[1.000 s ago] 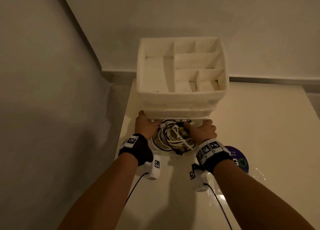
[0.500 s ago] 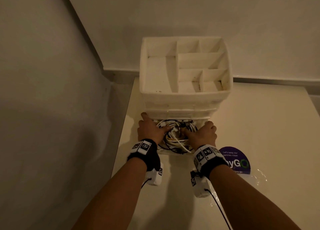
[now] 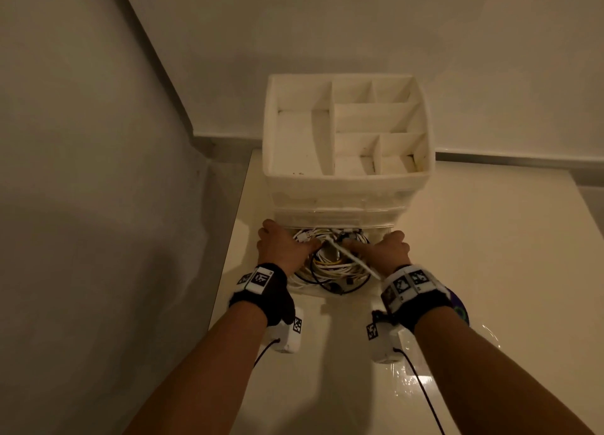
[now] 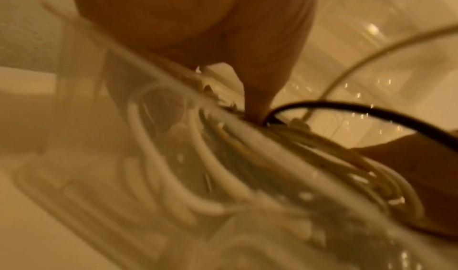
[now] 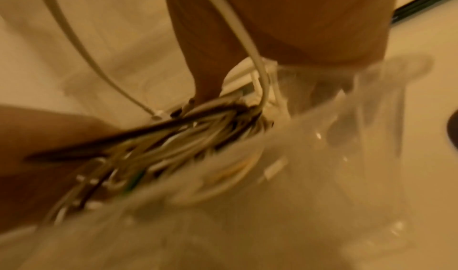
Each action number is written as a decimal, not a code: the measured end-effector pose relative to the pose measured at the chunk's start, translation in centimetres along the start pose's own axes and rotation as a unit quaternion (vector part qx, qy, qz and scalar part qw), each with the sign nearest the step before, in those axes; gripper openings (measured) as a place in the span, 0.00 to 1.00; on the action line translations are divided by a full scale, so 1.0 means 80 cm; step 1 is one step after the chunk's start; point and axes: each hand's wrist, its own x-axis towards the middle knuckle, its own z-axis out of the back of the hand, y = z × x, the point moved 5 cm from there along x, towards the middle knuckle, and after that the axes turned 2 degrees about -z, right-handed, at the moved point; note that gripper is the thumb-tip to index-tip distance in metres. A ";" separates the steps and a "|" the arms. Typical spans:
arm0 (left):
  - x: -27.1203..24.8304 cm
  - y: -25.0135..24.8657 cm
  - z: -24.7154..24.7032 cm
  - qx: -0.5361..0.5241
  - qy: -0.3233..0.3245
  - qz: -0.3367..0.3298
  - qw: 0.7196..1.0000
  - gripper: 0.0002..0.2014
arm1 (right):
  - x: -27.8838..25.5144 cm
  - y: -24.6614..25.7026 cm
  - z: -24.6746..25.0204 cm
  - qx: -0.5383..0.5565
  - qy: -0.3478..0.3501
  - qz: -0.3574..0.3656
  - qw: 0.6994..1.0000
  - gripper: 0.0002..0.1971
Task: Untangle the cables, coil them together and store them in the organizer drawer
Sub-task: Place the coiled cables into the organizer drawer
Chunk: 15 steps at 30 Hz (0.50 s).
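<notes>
Your left hand (image 3: 280,245) and right hand (image 3: 387,250) both reach into the clear plastic bottom drawer (image 3: 330,290), pulled out from the white plastic desktop organizer (image 3: 346,186) that stands at the bench's (image 3: 490,245) far left corner. The coiled bundle of white, black and yellow cables (image 3: 333,264) lies inside that drawer, between your two hands. Your left fingers (image 3: 307,245) stretch inward across the coil's left side and press down on it; in the left wrist view one finger (image 4: 257,98) points straight down into the loops beside a black cable (image 4: 347,107). Your right fingers (image 3: 354,245) reach in from the right and rest on the coil's top, and a stiff white cable end (image 3: 354,261) slants out past them toward your right wrist. Whether those right fingers pinch any strand, you cannot tell: both wrist views are blurred. The drawer's clear front wall (image 5: 322,156) stands between the cameras and the coil.

A round purple sticker (image 3: 459,307) lies on the bench just behind your right wristband (image 3: 410,287); its writing is hidden. The wristbands carry black-and-white square marker tags (image 3: 260,277).
</notes>
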 end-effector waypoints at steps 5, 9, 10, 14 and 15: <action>0.004 -0.012 0.005 -0.087 -0.006 -0.017 0.996 0.60 | 0.016 0.008 -0.007 0.083 -0.020 -0.006 0.996 0.56; -0.005 -0.019 0.005 0.005 -0.046 0.002 0.999 0.54 | -0.008 0.016 -0.002 0.036 -0.060 -0.002 0.998 0.49; -0.009 -0.019 0.003 0.023 -0.060 0.002 0.998 0.53 | -0.010 0.014 -0.003 0.033 -0.067 0.003 0.997 0.49; -0.011 -0.020 0.000 0.064 -0.102 0.004 0.993 0.58 | -0.007 0.015 -0.011 0.022 -0.103 0.014 0.994 0.48; -0.011 -0.019 0.000 0.073 -0.107 0.007 0.992 0.58 | -0.006 0.015 -0.012 0.020 -0.109 0.012 0.994 0.47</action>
